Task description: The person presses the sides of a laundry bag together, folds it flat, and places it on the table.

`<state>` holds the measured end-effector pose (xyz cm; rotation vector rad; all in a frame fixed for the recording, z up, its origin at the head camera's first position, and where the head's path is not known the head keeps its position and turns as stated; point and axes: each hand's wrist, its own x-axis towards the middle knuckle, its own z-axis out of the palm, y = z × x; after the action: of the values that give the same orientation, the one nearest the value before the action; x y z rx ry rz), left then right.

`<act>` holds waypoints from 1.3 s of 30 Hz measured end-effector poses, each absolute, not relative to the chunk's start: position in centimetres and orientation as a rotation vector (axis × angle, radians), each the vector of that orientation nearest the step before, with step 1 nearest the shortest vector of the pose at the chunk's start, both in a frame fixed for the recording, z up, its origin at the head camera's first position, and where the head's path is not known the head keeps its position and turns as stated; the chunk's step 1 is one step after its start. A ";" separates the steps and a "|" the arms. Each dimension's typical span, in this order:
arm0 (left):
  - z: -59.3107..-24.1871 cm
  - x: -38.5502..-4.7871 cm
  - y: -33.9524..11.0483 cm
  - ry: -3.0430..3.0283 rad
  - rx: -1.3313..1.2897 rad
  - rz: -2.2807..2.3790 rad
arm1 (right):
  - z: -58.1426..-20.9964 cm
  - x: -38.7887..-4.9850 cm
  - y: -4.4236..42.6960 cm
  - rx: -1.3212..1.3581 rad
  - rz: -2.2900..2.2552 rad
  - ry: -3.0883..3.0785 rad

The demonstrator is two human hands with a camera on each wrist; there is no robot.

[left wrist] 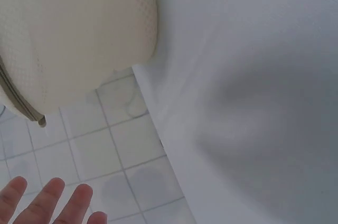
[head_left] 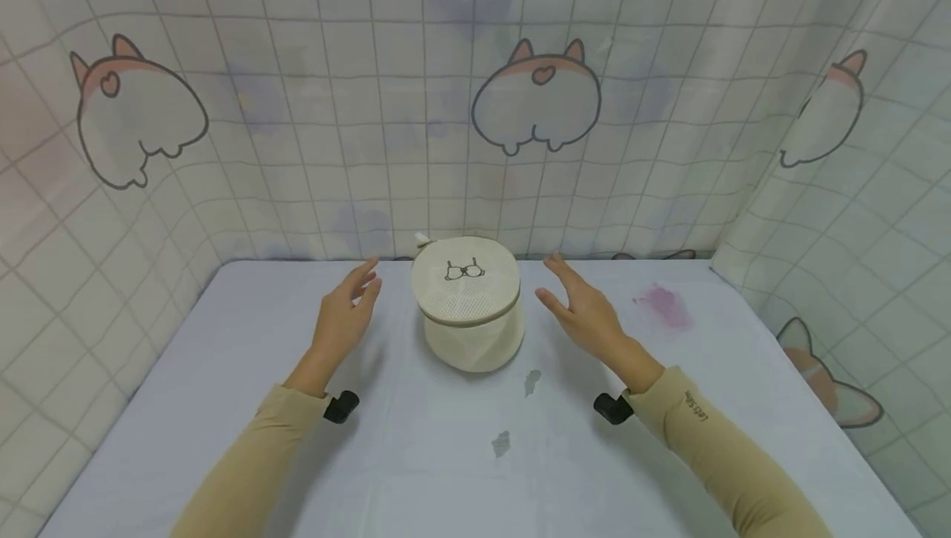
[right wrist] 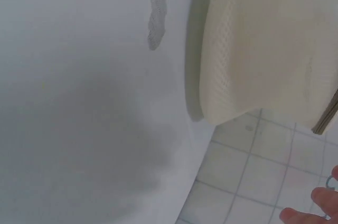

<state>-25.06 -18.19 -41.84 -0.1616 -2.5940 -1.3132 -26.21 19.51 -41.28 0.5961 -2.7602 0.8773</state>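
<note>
A cream mesh laundry bag (head_left: 474,340), round and upright, stands near the far edge of the table. Its flat lid carries a bra drawing, and a brown zipper (right wrist: 328,113) runs around below the lid. To the left of the bag, my left hand (head_left: 345,313) is held in the air with relaxed fingers, apart from it. On the other side my right hand (head_left: 587,313) hovers, fingers spread and holding nothing. Fingertips of the left hand (left wrist: 55,203) show low in the left wrist view, beside the bag's wall (left wrist: 90,28).
The table (head_left: 416,472) has a pale cloth with two grey patches (head_left: 501,443) in front of the bag and a pink stain (head_left: 664,307) at right. A white grid-pattern curtain (head_left: 357,109) with cartoon animals hangs behind and at both sides. Black wrist cameras (head_left: 342,407) sit below the cuffs.
</note>
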 end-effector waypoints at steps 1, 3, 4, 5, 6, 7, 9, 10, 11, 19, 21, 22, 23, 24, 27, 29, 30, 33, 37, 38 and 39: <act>-41.8 -25.1 -18.1 -2.580 -0.155 -1.346 | -41.3 -26.2 19.3 0.594 0.901 -2.763; -41.7 -25.1 -17.9 -2.557 -0.137 -1.406 | -41.1 -26.0 19.0 0.586 0.941 -2.769; -41.7 -25.2 -17.8 -2.551 -0.123 -1.431 | -41.1 -26.0 18.8 0.582 0.955 -2.772; -41.6 -25.2 -17.7 -2.546 -0.112 -1.456 | -41.0 -25.9 18.7 0.579 0.969 -2.773; -41.6 -25.3 -17.7 -2.539 -0.097 -1.483 | -40.8 -25.9 18.5 0.577 0.979 -2.774; -41.6 -25.3 -17.6 -2.533 -0.084 -1.511 | -40.7 -25.9 18.4 0.573 0.991 -2.773; -41.5 -25.5 -17.4 -2.521 -0.064 -1.560 | -40.4 -25.9 18.2 0.574 1.031 -2.764; -41.5 -25.5 -17.3 -2.519 -0.054 -1.581 | -40.3 -25.9 18.1 0.572 1.058 -2.760; -41.6 -25.6 -17.2 -2.514 -0.049 -1.599 | -40.3 -25.9 18.0 0.569 1.091 -2.753; -41.8 -25.7 -16.8 -2.497 -0.015 -1.712 | -40.2 -26.4 17.5 0.537 1.295 -2.740; -41.7 -25.8 -16.8 -2.479 0.006 -1.764 | -40.2 -26.4 17.4 0.538 1.319 -2.734; -41.7 -25.8 -16.7 -2.463 0.018 -1.808 | -40.2 -26.5 17.3 0.531 1.331 -2.732; -41.6 -25.9 -16.6 -2.444 0.029 -1.858 | -40.2 -26.6 17.2 0.523 1.345 -2.731; -41.6 -26.0 -16.5 -2.428 0.039 -1.908 | -40.2 -26.7 17.2 0.520 1.362 -2.727; -41.5 -26.4 -16.1 -2.364 0.087 -2.060 | -40.1 -27.0 17.0 0.492 1.439 -2.705; -41.4 -26.6 -15.8 -2.352 0.118 -2.117 | -40.2 -27.2 16.9 0.477 1.501 -2.682; -41.5 -26.7 -15.7 -2.354 0.136 -2.134 | -40.3 -27.3 16.8 0.471 1.532 -2.671; -41.5 -26.8 -15.4 -2.361 0.179 -2.166 | -40.7 -27.6 16.5 0.451 1.609 -2.632; -41.4 -26.8 -15.0 -2.337 0.190 -2.218 | -40.9 -27.8 16.1 0.431 1.691 -2.581; -41.4 -26.8 -14.9 -2.329 0.187 -2.227 | -40.9 -27.8 16.0 0.422 1.718 -2.569; -41.4 -26.8 -14.8 -2.325 0.183 -2.233 | -40.9 -27.8 15.9 0.410 1.743 -2.562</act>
<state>-26.80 -14.84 -41.39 0.1833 -2.3252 -2.2333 -27.80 15.89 -40.87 0.4102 -2.5620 1.7433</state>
